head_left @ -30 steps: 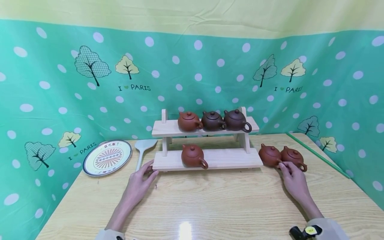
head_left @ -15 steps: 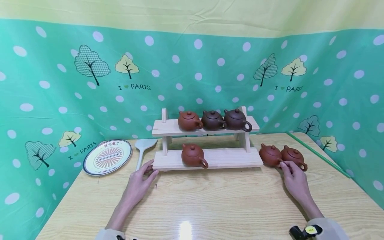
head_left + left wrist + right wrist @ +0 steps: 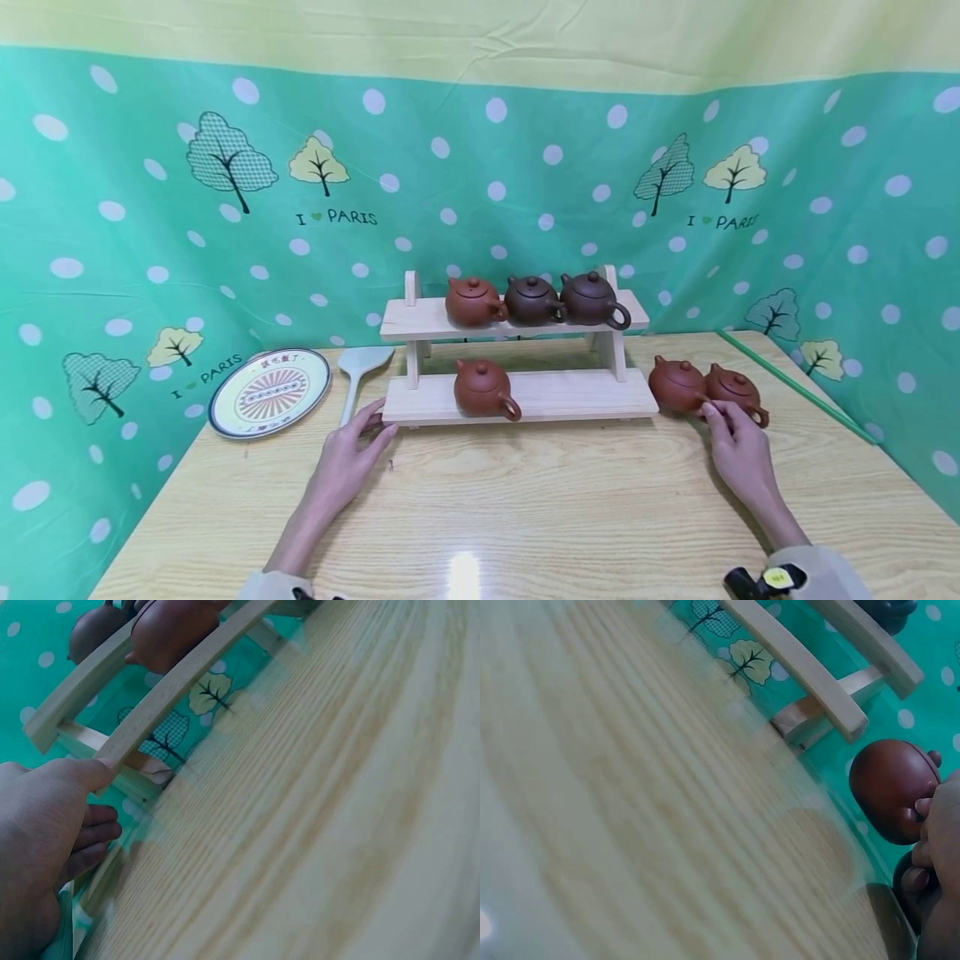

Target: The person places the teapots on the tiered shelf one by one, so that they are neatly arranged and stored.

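Note:
A two-tier wooden display rack stands at the back of the table. My left hand holds the left end of its lower shelf, thumb at the front corner; in the left wrist view the fingers curl below the shelf. At the rack's right, my right hand pinches the handle of a reddish-brown clay teapot, its fingers covering most of that handle. Another reddish-brown teapot stands right beside it, partly behind the hand. One more brown teapot sits on the lower shelf, left of centre.
On the upper shelf stand a reddish teapot and two dark ones, a smaller and a larger. Left of the rack lie a patterned plate and a pale spatula. A green stick lies at far right.

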Action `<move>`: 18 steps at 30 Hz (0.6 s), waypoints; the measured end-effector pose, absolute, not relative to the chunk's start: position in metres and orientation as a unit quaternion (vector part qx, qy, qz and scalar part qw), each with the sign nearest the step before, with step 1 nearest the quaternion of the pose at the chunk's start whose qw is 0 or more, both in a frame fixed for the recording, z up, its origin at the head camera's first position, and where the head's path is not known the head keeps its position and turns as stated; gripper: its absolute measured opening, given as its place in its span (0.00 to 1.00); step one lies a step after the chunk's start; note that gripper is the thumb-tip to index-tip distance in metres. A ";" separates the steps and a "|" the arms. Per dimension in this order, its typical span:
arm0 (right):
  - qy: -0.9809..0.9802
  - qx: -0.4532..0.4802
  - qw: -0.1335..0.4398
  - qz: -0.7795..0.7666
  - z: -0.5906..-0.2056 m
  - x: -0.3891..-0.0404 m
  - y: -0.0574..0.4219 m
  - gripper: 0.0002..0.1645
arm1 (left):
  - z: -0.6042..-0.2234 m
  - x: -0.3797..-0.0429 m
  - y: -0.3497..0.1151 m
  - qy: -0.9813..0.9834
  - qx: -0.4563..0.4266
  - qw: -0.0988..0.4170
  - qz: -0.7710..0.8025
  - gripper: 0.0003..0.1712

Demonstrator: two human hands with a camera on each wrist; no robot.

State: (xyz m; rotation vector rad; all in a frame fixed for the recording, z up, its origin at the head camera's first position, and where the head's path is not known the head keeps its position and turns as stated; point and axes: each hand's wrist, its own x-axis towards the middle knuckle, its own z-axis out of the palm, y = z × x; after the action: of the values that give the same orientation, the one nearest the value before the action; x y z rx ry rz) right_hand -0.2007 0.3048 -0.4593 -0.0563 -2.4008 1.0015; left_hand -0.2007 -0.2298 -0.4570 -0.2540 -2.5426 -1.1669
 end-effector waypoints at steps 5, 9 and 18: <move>-0.880 -0.019 0.281 0.383 -0.456 -0.200 0.302 0.19 | -0.458 -0.201 -0.230 -0.892 -0.089 0.161 -0.413 0.31; -0.872 -0.017 0.287 0.395 -0.452 -0.198 0.298 0.18 | -0.457 -0.200 -0.230 -0.891 -0.092 0.164 -0.413 0.30; -0.865 -0.022 0.283 0.413 -0.444 -0.195 0.288 0.19 | -0.458 -0.200 -0.230 -0.892 -0.088 0.161 -0.412 0.31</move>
State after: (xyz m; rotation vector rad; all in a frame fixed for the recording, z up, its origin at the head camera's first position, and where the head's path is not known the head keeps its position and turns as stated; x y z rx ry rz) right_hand -0.1946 0.2883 -0.4439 -0.0581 -2.3171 1.1059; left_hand -0.2001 -0.2305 -0.4584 -0.2523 -2.5482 -1.1770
